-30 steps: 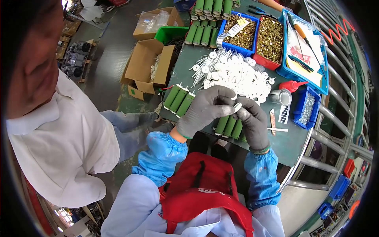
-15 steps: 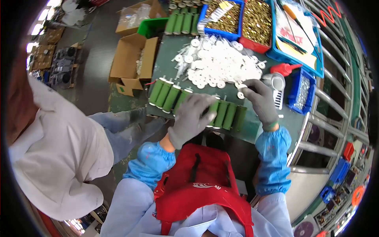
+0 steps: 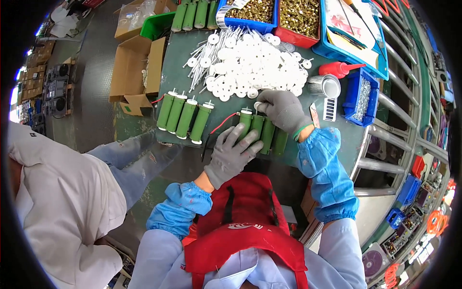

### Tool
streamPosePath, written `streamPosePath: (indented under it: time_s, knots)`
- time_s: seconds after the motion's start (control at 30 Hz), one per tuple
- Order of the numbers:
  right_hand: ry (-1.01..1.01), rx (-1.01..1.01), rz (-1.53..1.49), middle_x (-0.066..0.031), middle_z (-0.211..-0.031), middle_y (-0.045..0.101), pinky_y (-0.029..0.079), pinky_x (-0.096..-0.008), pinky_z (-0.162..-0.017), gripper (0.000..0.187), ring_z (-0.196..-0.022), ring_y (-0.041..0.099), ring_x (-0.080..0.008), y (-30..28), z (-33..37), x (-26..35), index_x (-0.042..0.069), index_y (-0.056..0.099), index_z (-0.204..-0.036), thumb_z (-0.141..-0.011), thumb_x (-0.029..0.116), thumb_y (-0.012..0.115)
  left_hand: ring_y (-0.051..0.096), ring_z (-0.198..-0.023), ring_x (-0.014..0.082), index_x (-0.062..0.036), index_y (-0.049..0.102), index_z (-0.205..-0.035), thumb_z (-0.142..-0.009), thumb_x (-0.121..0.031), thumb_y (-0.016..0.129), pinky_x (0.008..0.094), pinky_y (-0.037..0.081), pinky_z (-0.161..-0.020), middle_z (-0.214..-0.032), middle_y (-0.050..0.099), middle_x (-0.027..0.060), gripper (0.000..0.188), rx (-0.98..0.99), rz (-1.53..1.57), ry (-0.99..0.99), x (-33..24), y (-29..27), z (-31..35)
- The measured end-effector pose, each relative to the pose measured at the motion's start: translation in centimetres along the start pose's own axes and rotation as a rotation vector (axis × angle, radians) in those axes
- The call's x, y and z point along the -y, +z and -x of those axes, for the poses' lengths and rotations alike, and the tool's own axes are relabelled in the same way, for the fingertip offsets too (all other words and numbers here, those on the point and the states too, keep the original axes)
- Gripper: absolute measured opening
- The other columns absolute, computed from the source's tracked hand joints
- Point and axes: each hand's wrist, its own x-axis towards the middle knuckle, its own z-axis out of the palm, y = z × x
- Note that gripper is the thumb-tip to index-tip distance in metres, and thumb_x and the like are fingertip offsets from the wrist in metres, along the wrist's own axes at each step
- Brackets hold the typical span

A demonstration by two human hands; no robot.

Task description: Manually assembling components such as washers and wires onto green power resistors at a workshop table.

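My right hand [image 3: 285, 112], in a grey glove, pinches a white plastic washer [image 3: 260, 107] at the top of a green cylinder [image 3: 257, 124] in the right group. Fingers apart and stretched out, my gloved left hand [image 3: 233, 155] lies against the lower part of that group. Beside it stands another green cylinder [image 3: 245, 118] with a white cap and a metal pin on top; a red wire [image 3: 223, 123] runs off near it. To the left, several capped green cylinders [image 3: 182, 117] lean in a row. A large heap of white washers [image 3: 255, 62] with pins lies beyond my hands.
Bins of brass parts [image 3: 299, 19] and a blue tray of tools [image 3: 332, 50] line the far side. A red bottle [image 3: 337, 69], a metal can [image 3: 327, 86] and a blue bin of screws [image 3: 360, 103] stand right. A co-worker's sleeve [image 3: 62, 183] is left, near an open carton [image 3: 127, 70].
My left hand has moved down and opened out over the right group of cylinders. My right hand has moved left, bringing a washer to a cylinder's top. The view has shifted slightly.
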Motion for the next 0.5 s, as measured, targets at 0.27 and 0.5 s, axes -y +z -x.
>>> streamPosePath:
  time_s: [0.27,0.5]
  knots:
    - [-0.07,0.068,-0.089,-0.0145,-0.082,0.07,0.052,-0.0358,-0.072,0.024,-0.077,0.068,-0.0231,-0.6,-0.2,0.7,0.005,0.07,-0.102,-0.089,0.024,0.067,0.041,-0.13,0.0291,-0.0237,0.065,-0.114,-0.079,-0.029,0.068,0.0459,0.04,-0.101,-0.132,0.053,-0.0011,0.036,0.049,-0.001,0.004,0.2,-0.8,0.2]
    - [-0.428,-0.132,0.289,-0.0142,-0.089,0.065,0.05,-0.0464,-0.073,0.011,-0.082,0.063,-0.0366,0.2,0.6,0.9,0.008,0.068,-0.088,-0.08,0.016,0.065,0.043,-0.129,0.0271,-0.0248,0.065,-0.115,-0.078,-0.035,0.067,0.0445,0.041,-0.099,-0.134,0.053,-0.0009,0.038,0.01,0.013,0.031,0.4,-0.6,-0.1]
